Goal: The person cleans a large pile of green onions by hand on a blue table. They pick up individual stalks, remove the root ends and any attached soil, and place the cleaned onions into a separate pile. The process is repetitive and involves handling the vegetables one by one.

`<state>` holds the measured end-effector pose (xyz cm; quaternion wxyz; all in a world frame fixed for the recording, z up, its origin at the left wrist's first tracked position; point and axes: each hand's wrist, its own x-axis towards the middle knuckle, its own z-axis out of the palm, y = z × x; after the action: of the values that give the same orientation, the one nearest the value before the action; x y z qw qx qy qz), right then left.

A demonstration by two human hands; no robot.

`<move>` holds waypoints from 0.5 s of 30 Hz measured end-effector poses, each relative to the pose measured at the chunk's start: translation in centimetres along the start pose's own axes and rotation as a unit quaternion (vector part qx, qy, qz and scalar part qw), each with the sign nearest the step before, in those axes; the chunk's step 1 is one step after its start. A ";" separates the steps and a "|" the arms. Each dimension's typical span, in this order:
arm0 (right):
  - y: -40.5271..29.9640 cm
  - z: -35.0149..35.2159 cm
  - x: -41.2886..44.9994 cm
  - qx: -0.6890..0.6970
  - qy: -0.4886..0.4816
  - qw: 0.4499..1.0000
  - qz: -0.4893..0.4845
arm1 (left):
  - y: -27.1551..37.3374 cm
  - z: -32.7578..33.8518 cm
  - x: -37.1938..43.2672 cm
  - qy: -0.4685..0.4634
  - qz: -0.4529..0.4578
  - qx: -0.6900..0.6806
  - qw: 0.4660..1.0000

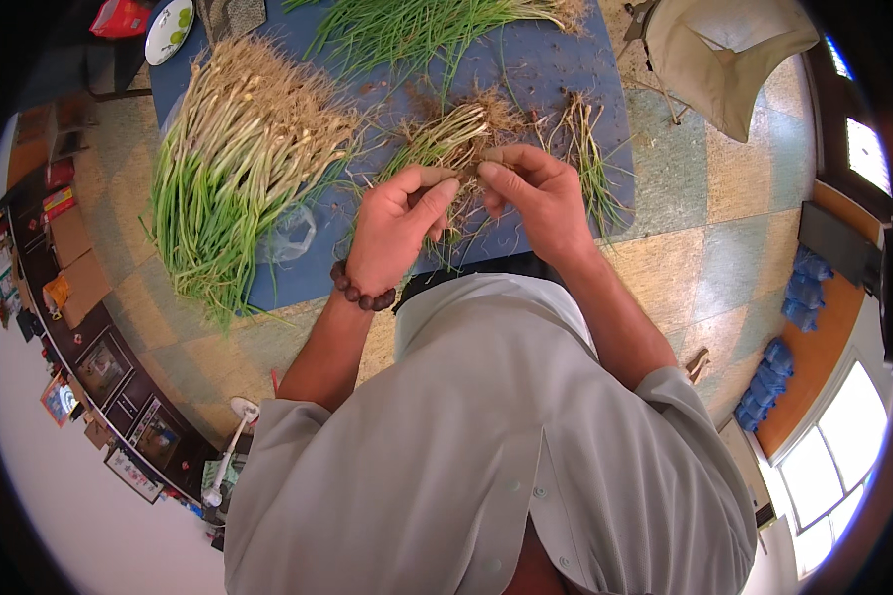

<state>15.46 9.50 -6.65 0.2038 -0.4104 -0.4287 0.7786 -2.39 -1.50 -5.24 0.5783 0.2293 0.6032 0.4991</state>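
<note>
My left hand (402, 216), with a dark bead bracelet at the wrist, pinches thumb and forefinger together. Facing it, my right hand (539, 197) has its thumb and forefinger closed too. A small brown rooty plant piece (470, 177) spans the short gap between the fingertips; its details are blurred. Just beyond lies a loose bunch of scallions (450, 126), white stems and roots towards the right. A big heap of scallions (245, 156), roots pointing away from me, covers the left of the blue table (558, 67). Thin scallions (584, 163) lie right of my right hand.
More green scallions (424, 33) lie at the far edge, with soil crumbs and root scraps around. A clear plastic bag (289, 234) sits beside the left heap. A patterned plate (170, 31) is at the far left corner. A beige folding chair (722, 67) stands right of the table.
</note>
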 end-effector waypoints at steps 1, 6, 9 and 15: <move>-0.3 0.3 -0.5 -0.025 -0.006 1.000 -0.002 | 0.5 0.3 -0.6 0.002 0.021 0.007 1.000; -1.5 2.7 -3.3 -0.030 0.040 0.999 -0.021 | 0.8 -0.3 -2.3 0.019 0.108 0.076 0.991; -1.4 3.8 -4.6 -0.041 0.105 0.990 -0.079 | 2.0 -0.4 -3.6 0.031 0.082 0.067 0.994; -3.2 4.6 -6.2 -0.313 0.039 0.917 -0.242 | 2.8 -0.4 -4.8 0.053 0.173 0.134 0.974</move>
<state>15.16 4.81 0.26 0.2637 -0.3668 -0.7288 0.5145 -2.53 -4.61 -0.64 0.4140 0.3791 0.6457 0.5176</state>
